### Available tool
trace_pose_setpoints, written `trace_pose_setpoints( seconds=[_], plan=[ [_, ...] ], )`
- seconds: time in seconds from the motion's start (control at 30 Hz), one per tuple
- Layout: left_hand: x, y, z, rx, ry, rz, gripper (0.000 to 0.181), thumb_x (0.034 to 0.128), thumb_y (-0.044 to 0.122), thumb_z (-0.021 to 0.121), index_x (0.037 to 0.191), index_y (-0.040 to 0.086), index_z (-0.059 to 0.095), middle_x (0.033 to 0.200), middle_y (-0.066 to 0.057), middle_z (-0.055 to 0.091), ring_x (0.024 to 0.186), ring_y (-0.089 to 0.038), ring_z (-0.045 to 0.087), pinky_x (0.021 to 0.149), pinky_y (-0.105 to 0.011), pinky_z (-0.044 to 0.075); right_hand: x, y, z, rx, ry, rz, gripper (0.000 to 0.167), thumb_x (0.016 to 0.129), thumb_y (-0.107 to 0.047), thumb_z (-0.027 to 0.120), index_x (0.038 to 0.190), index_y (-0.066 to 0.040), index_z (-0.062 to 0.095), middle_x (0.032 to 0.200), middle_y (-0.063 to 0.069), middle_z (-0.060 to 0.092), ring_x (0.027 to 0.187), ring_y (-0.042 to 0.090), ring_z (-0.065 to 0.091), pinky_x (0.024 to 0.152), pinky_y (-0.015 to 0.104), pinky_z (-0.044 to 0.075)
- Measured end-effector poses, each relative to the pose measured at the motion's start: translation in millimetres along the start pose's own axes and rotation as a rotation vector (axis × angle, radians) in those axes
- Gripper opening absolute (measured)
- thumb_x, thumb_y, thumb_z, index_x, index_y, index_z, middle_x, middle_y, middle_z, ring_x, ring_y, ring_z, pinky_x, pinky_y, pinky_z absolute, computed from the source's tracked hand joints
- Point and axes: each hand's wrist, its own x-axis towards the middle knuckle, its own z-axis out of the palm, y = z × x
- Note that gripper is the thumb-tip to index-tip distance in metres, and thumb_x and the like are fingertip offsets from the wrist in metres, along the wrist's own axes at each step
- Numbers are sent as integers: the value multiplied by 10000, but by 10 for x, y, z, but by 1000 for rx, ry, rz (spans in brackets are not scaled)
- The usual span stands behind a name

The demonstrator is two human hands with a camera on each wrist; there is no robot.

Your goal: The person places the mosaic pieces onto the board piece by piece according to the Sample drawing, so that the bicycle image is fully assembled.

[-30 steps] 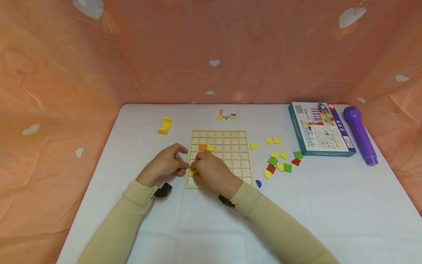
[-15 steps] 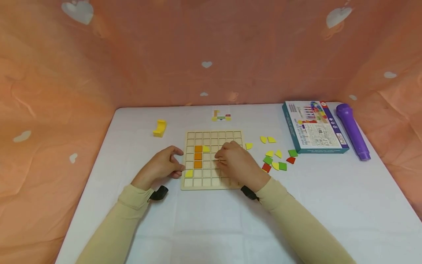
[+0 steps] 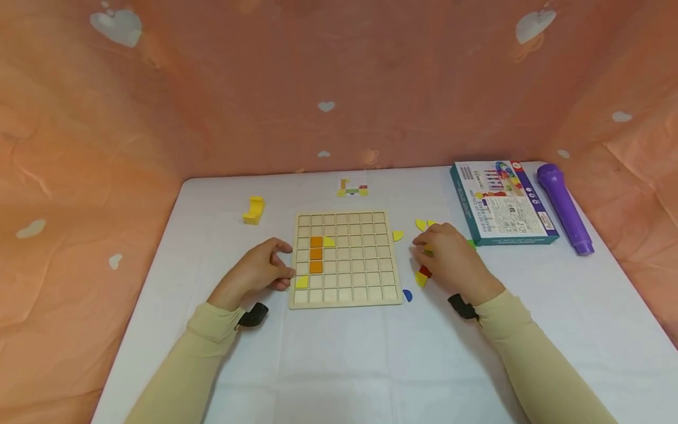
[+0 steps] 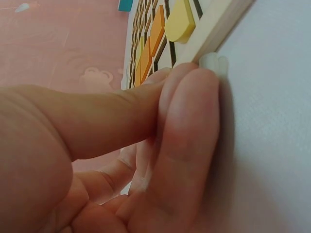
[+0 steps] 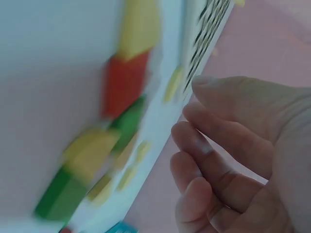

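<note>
A wooden grid board (image 3: pixel 357 266) lies on the white table, holding a column of orange square tiles (image 3: pixel 316 254) and two yellow quarter-circle tiles, one beside the top orange one and one at lower left (image 3: pixel 301 282). My left hand (image 3: pixel 256 265) rests at the board's left edge; in the left wrist view its fingertips touch the frame, fingers (image 4: pixel 189 121) relaxed. Over the loose tiles right of the board hovers my right hand (image 3: pixel 455 259), fingers loosely bent, nothing visible between them. Below it are a red tile (image 5: pixel 126 82), green tiles (image 5: pixel 60 196) and yellow ones, blurred in the right wrist view and partly hidden in the head view.
Behind the board lies a small pattern card (image 3: pixel 352 187). A yellow block-like piece (image 3: pixel 254 211) stands at back left. At back right are a game box (image 3: pixel 505 203) and a purple microphone-shaped object (image 3: pixel 565 209). A blue half-circle tile (image 3: pixel 407 295) lies near the board's lower right corner.
My right hand has left the board's lower left, uncovering the orange tiles and the yellow tile there, and moved right to the loose tiles. The left hand stays at the board's edge.
</note>
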Motion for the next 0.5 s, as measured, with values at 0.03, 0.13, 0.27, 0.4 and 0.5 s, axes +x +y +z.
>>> trace_pose_setpoints(
  seconds=[0.03, 0.13, 0.27, 0.4, 0.5],
  plan=[
    [-5, -3, 0, -2, 0, 0, 581, 968, 46, 804, 1463, 54, 499, 1004, -159, 672, 751, -180, 739, 718, -278, 673, -22, 49, -21, -2, -6, 18, 240, 1016, -200, 764, 1184, -32, 799, 1122, 126, 762, 1119, 314, 624, 984, 497, 608],
    [-16, -7, -2, -8, -4, 5, 585, 968, 40, 802, 1466, 49, 496, 1007, -159, 673, 750, -176, 741, 718, -278, 674, -95, 180, -77, -12, -10, 56, 260, 1027, -196, 740, 1212, -20, 788, 1152, 157, 755, 1145, 349, 620, 1009, 546, 594],
    [-19, -1, -5, -11, -3, 16, 581, 967, 34, 802, 1462, 44, 499, 1000, -156, 671, 744, -170, 741, 713, -277, 673, -162, 322, -120, -19, 13, 79, 277, 1030, -186, 722, 1218, 9, 778, 1173, 191, 749, 1150, 389, 628, 1022, 591, 580],
    [-12, 1, -5, -17, -2, 20, 576, 967, 25, 798, 1460, 37, 500, 992, -155, 672, 738, -169, 738, 707, -275, 672, -188, 413, -128, -19, 37, 88, 275, 1015, -177, 754, 1204, 21, 775, 1166, 206, 743, 1125, 403, 634, 999, 598, 582],
    [-11, 1, 2, -24, -4, 17, 575, 967, 24, 798, 1458, 38, 500, 990, -153, 662, 740, -171, 735, 710, -275, 672, -184, 453, -119, -13, 40, 96, 279, 1003, -167, 774, 1204, 25, 770, 1161, 213, 735, 1103, 406, 626, 977, 594, 582]
  ],
)
